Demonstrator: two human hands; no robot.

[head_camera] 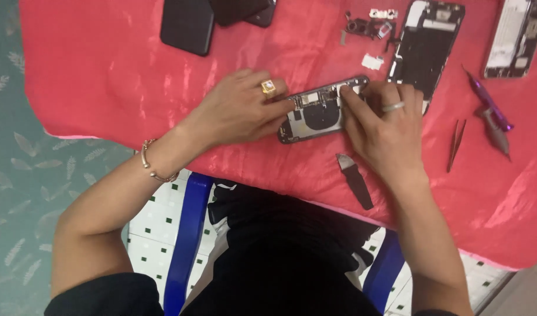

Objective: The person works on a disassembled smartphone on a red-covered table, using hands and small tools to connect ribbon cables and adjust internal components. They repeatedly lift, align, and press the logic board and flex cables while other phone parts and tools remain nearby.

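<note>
Left hand (pixel 242 111) pinches the opened black phone chassis with exposed round coil (pixel 321 111) mid-cloth on the red satin cloth (pixel 134 76); right hand (pixel 385 126) fingertips press its far-right corner, apparently component removal, needing fine grip.

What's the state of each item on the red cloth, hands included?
Opened phone: back off, insides exposed, flat, held by both hands.
Left hand: steadying the phone's left end.
Right hand: fingertips on the phone's right end.
Second phone chassis: open, stripped, untouched.
Third phone chassis: open, partly out of view.
Black pry tool: lying loose.
Tweezers: lying closed, unused.
Purple screwdriver: lying down.
Dark covers: set aside.
</note>
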